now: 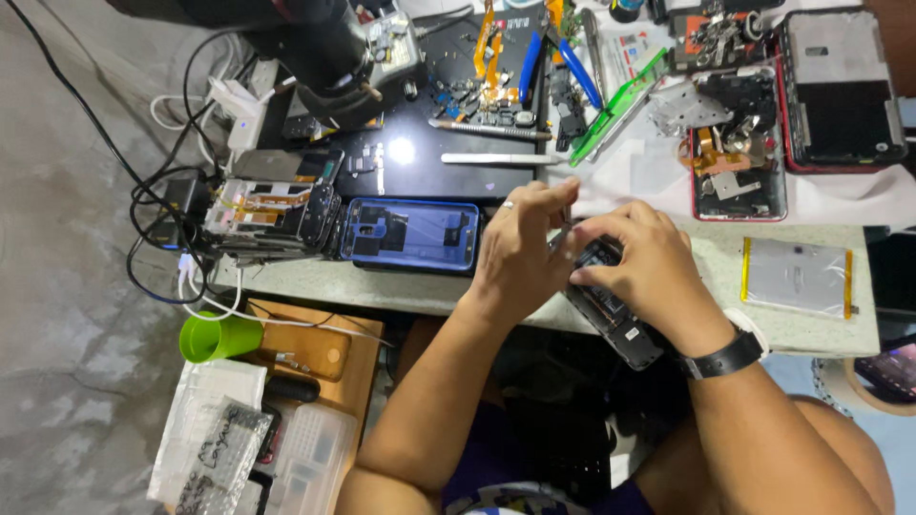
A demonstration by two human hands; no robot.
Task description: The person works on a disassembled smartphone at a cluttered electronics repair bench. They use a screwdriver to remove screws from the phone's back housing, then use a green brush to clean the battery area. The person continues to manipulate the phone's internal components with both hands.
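A: How do the fingers stand?

B: The left hand (520, 250) has its fingers (549, 195) pinched narrow, tips together above the opened phone (611, 300). Whether a small tool or part sits between them I cannot tell. There is a ring on one finger.

A: And the other hand?

B: The right hand (644, 272) is wrapped over the phone's upper end, fingers curled down on it, likely to steady it while the left works. A black wristband (727, 355) sits on that wrist.

A: Where is the phone itself?

B: At the near edge of the desk (401, 286), tilted, its lower end hanging out over the edge toward the lap. It looks dark and hard, with its insides bare.

A: Round about?

B: Just left of the hands lies a blue phone frame (410, 235), glossy, flat on its back. Further left is a stack of stripped phones (272, 219) with cables behind. To the right, a flat silver battery pack (797, 277) with yellow edges lies well apart. Beyond the hands are a red-rimmed phone shell (739, 162) holding loose metal parts, a white spudger (496, 158) on a shiny black mat, and blue-handled pliers (577, 72). A green cup (218, 336) sits below the desk, on the left.
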